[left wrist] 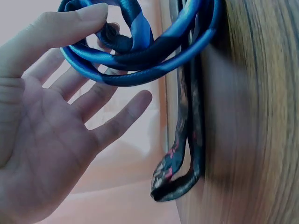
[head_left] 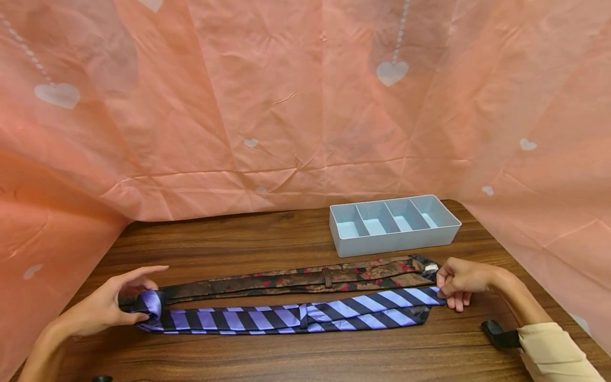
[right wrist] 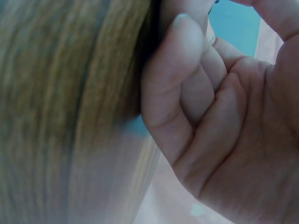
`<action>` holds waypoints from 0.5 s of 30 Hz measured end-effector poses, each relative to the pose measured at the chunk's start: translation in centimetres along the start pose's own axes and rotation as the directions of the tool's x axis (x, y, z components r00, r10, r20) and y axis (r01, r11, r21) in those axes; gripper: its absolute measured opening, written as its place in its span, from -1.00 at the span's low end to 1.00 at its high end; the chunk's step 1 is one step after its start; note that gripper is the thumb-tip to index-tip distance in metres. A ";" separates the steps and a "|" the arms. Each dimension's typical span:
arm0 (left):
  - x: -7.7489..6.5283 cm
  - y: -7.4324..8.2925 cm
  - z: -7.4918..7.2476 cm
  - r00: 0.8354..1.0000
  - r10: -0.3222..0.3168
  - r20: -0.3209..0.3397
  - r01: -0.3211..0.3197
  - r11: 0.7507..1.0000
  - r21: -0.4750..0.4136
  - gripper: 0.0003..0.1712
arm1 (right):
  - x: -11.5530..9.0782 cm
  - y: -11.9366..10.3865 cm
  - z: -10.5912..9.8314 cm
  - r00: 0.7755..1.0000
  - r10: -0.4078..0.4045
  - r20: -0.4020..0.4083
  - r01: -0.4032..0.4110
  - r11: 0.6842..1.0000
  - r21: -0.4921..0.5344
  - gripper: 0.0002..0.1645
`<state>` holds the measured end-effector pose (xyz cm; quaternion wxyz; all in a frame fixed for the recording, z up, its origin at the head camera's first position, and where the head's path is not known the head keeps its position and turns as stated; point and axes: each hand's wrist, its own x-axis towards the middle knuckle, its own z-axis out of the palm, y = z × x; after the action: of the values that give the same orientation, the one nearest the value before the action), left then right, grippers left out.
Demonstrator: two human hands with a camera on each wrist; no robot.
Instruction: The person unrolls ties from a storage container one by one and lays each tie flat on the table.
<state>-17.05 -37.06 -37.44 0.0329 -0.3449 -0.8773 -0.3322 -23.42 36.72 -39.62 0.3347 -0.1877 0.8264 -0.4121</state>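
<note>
A purple-and-black striped necktie [head_left: 238,320] lies folded lengthwise on the table. My left hand [head_left: 102,305] pinches its bunched left end between thumb and fingers; in the left wrist view the striped necktie [left wrist: 140,63] hangs there in loops and looks blue. At the other end, my right hand [head_left: 468,278] pinches the striped tip between thumb and fingers. In the right wrist view the curled fingers [right wrist: 163,93] hide what they hold. Just behind lies a brown floral necktie [head_left: 286,281], also folded, with a white label near its right end.
A pale grey box [head_left: 396,245] with several compartments stands at the back right of the wooden table [head_left: 229,241]. Pink cloth with white hearts [head_left: 267,116] hangs around the back and sides. A black strap [head_left: 500,335] is by the right wrist.
</note>
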 end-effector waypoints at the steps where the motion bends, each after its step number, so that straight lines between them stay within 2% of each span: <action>1: -0.1 -0.1 -0.1 1.000 0.009 -0.003 -0.009 1.000 -0.007 0.06 | 0.0 0.0 0.0 1.000 0.000 0.001 0.000 1.000 -0.001 -0.87; 7: -0.8 -0.6 -0.5 0.999 0.052 -0.008 -0.053 0.997 -0.057 0.09 | 0.0 0.1 -0.1 1.000 0.000 0.004 0.000 1.000 0.003 -0.87; 15: -1.4 -1.0 -0.9 0.999 0.049 0.002 -0.048 0.993 -0.106 0.11 | 0.0 0.1 0.0 1.000 -0.006 0.003 0.006 1.000 0.003 -0.87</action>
<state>-16.78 -38.98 -37.75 0.0204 -0.3682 -0.8498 -0.3765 -23.45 36.77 -39.71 0.3350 -0.1905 0.8247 -0.4139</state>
